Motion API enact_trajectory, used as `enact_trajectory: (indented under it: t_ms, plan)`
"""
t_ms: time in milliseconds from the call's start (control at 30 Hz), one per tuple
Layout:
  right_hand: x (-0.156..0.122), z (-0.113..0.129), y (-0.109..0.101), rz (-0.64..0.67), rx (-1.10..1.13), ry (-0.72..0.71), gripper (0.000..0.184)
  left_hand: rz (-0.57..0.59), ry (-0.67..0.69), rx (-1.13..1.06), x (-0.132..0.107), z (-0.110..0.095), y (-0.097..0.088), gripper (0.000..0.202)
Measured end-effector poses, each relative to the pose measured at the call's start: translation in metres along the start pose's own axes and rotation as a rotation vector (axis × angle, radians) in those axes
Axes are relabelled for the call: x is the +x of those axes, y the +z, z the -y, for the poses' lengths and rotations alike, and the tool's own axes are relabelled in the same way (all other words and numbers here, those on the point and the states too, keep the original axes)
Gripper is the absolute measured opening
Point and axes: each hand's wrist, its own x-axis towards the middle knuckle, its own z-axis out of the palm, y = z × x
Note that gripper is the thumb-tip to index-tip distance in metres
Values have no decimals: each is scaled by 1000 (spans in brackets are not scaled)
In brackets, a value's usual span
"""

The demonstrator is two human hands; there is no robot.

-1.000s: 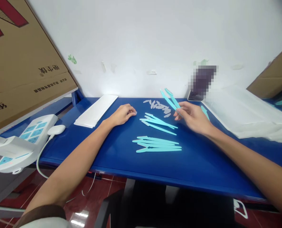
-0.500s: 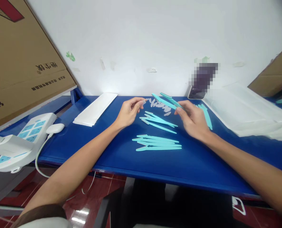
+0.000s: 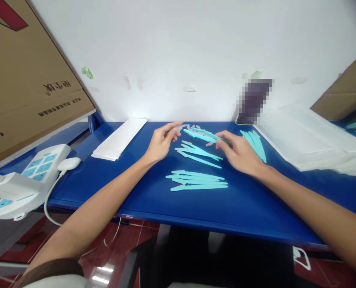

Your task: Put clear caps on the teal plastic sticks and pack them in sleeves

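Note:
My right hand (image 3: 239,152) pinches a pair of turquoise plastic tweezers (image 3: 200,135) by the joined end, and the tips point left. My left hand (image 3: 162,142) is closed in a pinch on a small translucent piece (image 3: 179,129), partly hidden by the fingers. The tweezers' tips lie just right of that piece; whether they touch it I cannot tell. Behind the tweezers lie several small translucent pieces (image 3: 209,144). Below my hands, more turquoise tweezers (image 3: 198,152) lie loosely together, with another row of tweezers (image 3: 198,181) nearer the front edge.
More tweezers (image 3: 254,144) lie beside my right hand. White plastic bags (image 3: 309,148) cover the right side of the blue table (image 3: 180,212). A flat white packet (image 3: 120,138), a power strip (image 3: 40,168) and a cardboard box (image 3: 30,80) are on the left. A phone (image 3: 254,102) leans on the wall.
My right hand has lowered the tweezers and moved them left toward my left hand. The tweezers' arms are closer together. My left hand has stayed nearly in place.

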Motion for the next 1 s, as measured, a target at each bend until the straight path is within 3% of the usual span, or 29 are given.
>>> enact_trajectory:
  t_ms: [233,333,600,900,1000]
  plan:
    - [0,1,-1,-20,4,7,24,24,-52,-111,0,-3,1,38]
    - [0,0,-1,-36,12,18,25,34,-9,-108,-1,-3,-1,35]
    - [-1,0,0,-10,12,-13,28,-180,152,84,0,1,-10,30]
    - [1,1,1,41,36,9,27,-107,42,12,1,-1,-5,36]
    - [2,0,2,9,24,-54,27,-91,24,2,0,0,-4,38]
